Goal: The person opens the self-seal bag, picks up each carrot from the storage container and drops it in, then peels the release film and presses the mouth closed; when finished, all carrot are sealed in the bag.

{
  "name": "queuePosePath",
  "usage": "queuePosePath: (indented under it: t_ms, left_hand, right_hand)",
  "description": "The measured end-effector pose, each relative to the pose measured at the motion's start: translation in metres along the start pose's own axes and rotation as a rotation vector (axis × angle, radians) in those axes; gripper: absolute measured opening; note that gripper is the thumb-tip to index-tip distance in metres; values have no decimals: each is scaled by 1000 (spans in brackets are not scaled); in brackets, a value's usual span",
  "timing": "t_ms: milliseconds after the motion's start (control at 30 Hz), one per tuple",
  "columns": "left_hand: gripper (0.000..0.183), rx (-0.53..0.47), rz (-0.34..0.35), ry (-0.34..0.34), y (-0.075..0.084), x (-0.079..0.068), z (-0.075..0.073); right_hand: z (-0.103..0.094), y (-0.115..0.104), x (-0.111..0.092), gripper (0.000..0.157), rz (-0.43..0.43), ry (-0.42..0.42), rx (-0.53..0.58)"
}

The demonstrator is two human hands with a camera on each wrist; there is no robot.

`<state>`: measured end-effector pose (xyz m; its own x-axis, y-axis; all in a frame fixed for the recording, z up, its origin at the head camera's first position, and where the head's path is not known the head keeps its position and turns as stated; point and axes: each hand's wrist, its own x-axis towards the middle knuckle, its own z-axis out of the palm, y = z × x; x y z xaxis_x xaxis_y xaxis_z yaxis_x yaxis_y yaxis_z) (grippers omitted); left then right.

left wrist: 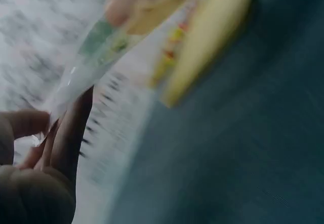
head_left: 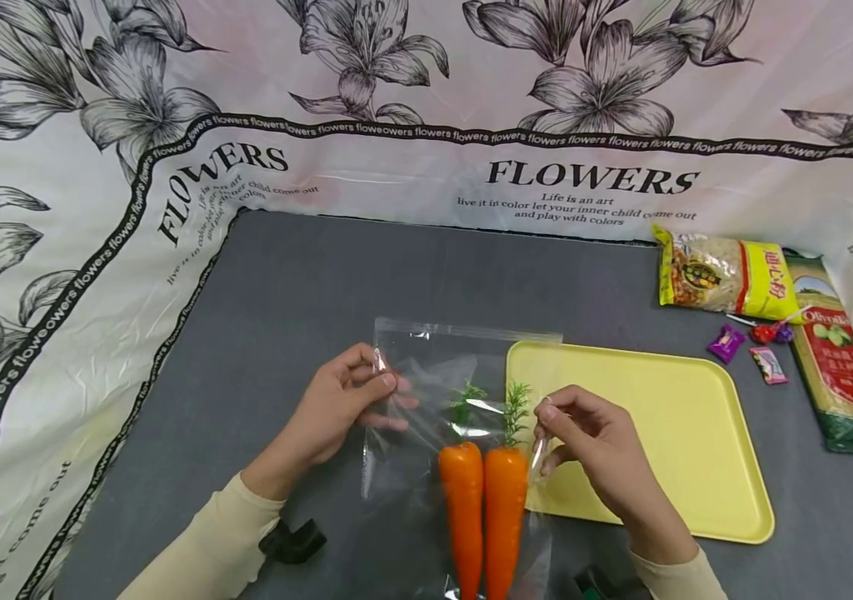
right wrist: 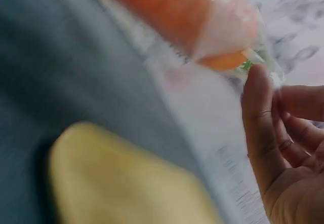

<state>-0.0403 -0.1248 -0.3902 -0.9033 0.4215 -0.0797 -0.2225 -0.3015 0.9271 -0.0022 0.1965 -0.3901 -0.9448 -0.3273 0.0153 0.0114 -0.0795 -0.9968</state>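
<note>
Between my two hands hangs a clear plastic bag (head_left: pixel 411 467) with two orange carrots (head_left: pixel 505 508) inside, their green tops toward the bag's upper end. My left hand (head_left: pixel 347 396) pinches the bag's left edge between thumb and fingers. On the other side my right hand (head_left: pixel 595 437) pinches the right edge near the carrot tops. In the left wrist view the bag (left wrist: pixel 76 77) stretches away from the thumb and fingers. Blurred in the right wrist view, a carrot (right wrist: pixel 162 11) shows through the plastic beside my fingers.
A yellow tray (head_left: pixel 666 442) lies on the grey table at right, partly behind the bag. Beyond it are a yellow food packet (head_left: pixel 726 271), a few small candies (head_left: pixel 726 343) and a green and red Olivoilà packet (head_left: pixel 839 358). A black strap-like item (head_left: pixel 293 542) is by the left wrist.
</note>
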Motion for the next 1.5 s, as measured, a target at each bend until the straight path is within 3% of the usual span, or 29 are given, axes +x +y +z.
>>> queuePosePath:
  t_ms: [67, 167, 267, 433, 600, 767, 1000, 1200, 1267, 1333, 1433, 1500]
  left_hand:
    - [20, 24, -75, -11, -17, 5, -11]
    - [24, 66, -117, -53, -29, 11, -19]
    - [32, 121, -115, -73, -29, 18, -19]
    - [34, 201, -98, -42, -27, 25, -16]
    - [32, 227, -76, 8, -26, 26, -16]
    - [28, 205, 0, 50, -27, 28, -18]
    - [36, 149, 15, 15, -27, 31, -15]
    - [31, 179, 50, 65, -22, 33, -11]
    - [30, 199, 77, 93, -21, 33, -10]
    - [29, 201, 112, 121, -21, 32, -8]
    - [27, 202, 155, 147, -19, 31, -4]
    - [26, 186, 173, 151, -17, 30, -1]
  right_hand:
    - [-4, 16, 3, 19, 125, 11, -54]
    - [-7, 29, 7, 23, 188, -12, -99]
    - [-10, 32, 12, 24, 182, -53, -121]
    - [-9, 27, 23, 27, 134, -74, -194]
    - [-3, 10, 27, 23, 98, 1, -320]
    - [2, 2, 27, 20, 115, 91, -418]
    - [-7, 17, 32, 19, 153, 155, -422]
    - [-12, 28, 38, 26, 162, 212, -464]
    - [-9, 27, 40, 26, 129, 270, -517]
    - [-4, 24, 42, 23, 33, 376, -576]
    - [8, 12, 47, 17, -226, 498, -615]
    - [20, 1, 52, 15, -442, 476, -638]
